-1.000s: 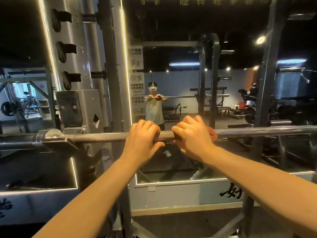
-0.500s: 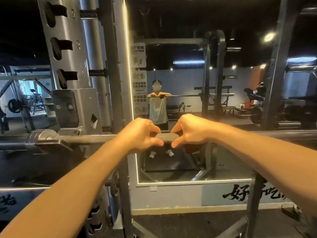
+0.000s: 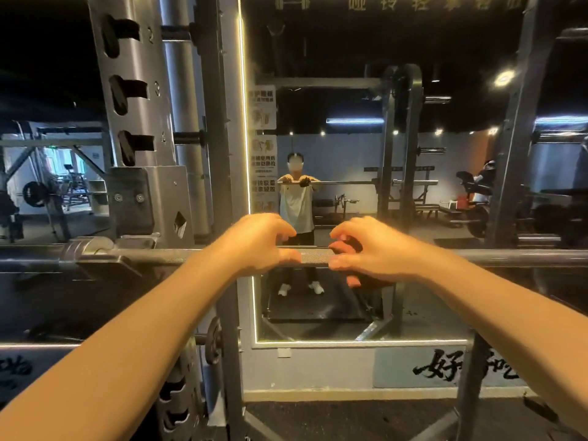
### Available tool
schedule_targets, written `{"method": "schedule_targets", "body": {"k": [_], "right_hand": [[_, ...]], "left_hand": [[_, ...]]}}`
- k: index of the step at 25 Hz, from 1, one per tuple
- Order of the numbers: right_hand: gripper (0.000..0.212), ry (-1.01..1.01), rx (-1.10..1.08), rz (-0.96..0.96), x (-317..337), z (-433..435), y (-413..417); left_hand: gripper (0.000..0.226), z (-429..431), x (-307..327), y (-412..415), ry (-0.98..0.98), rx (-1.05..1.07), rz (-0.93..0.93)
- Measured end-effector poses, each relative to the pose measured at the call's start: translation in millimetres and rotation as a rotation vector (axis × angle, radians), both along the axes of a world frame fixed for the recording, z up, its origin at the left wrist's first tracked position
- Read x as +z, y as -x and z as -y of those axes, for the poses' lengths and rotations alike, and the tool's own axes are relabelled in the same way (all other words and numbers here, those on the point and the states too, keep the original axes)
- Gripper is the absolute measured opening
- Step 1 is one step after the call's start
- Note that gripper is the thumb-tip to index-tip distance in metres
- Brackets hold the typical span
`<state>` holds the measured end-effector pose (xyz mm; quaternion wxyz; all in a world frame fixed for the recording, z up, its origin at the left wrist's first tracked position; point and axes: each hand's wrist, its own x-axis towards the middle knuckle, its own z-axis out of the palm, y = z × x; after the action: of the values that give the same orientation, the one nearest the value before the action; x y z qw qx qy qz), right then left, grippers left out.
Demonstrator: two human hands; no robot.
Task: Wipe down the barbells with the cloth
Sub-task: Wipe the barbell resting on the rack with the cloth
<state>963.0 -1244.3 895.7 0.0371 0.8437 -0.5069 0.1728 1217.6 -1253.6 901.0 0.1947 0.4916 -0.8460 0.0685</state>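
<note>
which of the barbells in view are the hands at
The near barbell racked across the front, its knurled shaft showing between the left hand and the right hand, which grips a dark cloth. The plate-loaded bar at far left stands well back.
</note>
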Motion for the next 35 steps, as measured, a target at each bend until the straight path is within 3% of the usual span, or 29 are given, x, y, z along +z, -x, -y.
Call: {"method": "schedule_targets", "body": {"k": [3, 6, 8, 13, 18, 21, 23, 29, 35], "right_hand": [[0.049, 0.295, -0.049, -0.092, -40, -5, 14], [0.036, 0.595, 0.05, 0.069, -62, 6, 19], [0.026, 0.669, 0.107, 0.157, -63, 10, 6], [0.023, 0.632, 0.227, 0.126, -47, 6, -78], [0.046, 0.761, 0.353, 0.011, -64, 15, -23], [0.03, 0.715, 0.399, 0.104, -57, 27, -64], [0.021, 0.673, 0.423, 0.062, -44, 28, -102], [0.05, 0.75, 0.504, -0.086, -47, 21, -25], [0.031, 0.664, 0.588, 0.0, -38, 36, -131]], "left_hand": [[0.049, -9, -23, -20, 0.26, 0.04, -0.094], [0.032, -9, -51, -46, 0.396, 0.031, -0.163], [0.026, -4, -63, -60, 0.474, 0.016, -0.201], [0.022, -2, -71, -64, 0.586, 0.026, -0.264], [0.029, -3, -73, -66, 0.596, 0.04, -0.27], [0.026, -8, -77, -72, 0.584, 0.072, -0.284], [0.023, -11, -79, -79, 0.575, 0.088, -0.268], [0.022, -12, -77, -90, 0.574, 0.122, -0.278], [0.021, -11, -78, -91, 0.565, 0.129, -0.28]]}}
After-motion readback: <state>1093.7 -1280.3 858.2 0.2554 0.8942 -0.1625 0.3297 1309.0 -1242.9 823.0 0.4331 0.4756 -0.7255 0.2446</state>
